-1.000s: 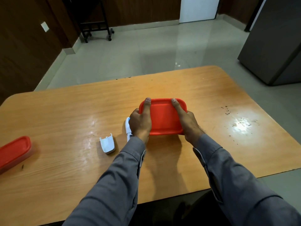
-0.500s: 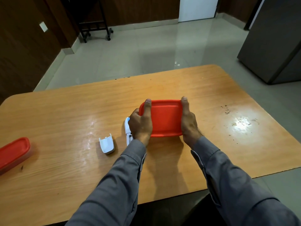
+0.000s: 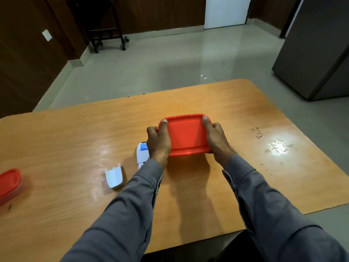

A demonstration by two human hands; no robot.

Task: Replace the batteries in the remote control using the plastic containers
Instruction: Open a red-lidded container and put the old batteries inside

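A plastic container with a red lid (image 3: 186, 135) sits at the middle of the wooden table (image 3: 245, 114). My left hand (image 3: 158, 142) grips its left end, thumb laid along the lid's edge. My right hand (image 3: 216, 138) grips the right end the same way. The white remote control (image 3: 142, 153) lies just left of my left hand, partly hidden by my wrist. Its white battery cover (image 3: 114, 176) lies loose on the table further left. A second red-lidded container (image 3: 8, 184) stands at the table's left edge, partly cut off by the frame.
Dark specks and a bright glare patch (image 3: 277, 147) mark the table's right side. Beyond the table lie a tiled floor, a black wheeled stand (image 3: 105, 35) at the back and a grey cabinet (image 3: 317, 53) at the right.
My right thumb slid from the lid's top toward its right edge, and my right hand now clasps that end. The container has barely shifted; my left hand keeps its hold.
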